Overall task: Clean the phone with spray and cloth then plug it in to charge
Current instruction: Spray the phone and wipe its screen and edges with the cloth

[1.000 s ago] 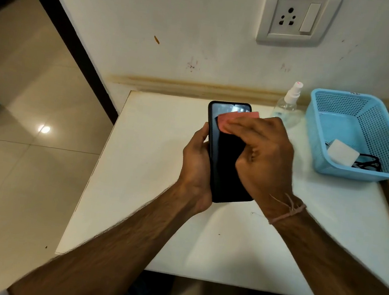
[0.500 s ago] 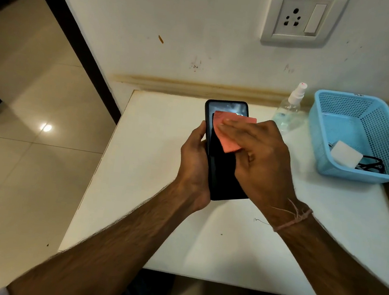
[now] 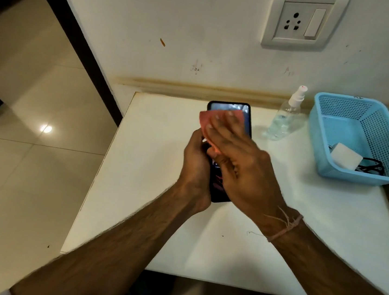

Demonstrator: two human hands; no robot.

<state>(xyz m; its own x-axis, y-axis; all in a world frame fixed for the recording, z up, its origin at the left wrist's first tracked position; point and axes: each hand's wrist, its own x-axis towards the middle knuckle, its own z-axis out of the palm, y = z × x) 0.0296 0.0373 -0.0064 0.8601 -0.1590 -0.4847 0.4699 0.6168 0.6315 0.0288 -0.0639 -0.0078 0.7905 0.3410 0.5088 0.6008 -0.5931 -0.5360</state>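
Cloth [image 3: 205, 122] further left across phone [image 3: 228, 107]

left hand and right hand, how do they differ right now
The left hand grips the phone by its side; the right hand lies flat, straight fingers pressing the pink cloth on the screen. The right wrist wears a thread band; the left wrist is bare. Both work on the same phone.

this looks like a room in a home, though a plain office is possible. glossy beige floor tiles [image 3: 27, 177] meet a scuffed, white-painted wall [image 3: 178, 24] with a socket and switch plate [image 3: 300, 21]. a small white table [image 3: 150, 166] stands against it. on it a blue plastic basket [image 3: 364, 177] holds a white charger [image 3: 345, 156], and a spray bottle [image 3: 286, 119] stands beside.
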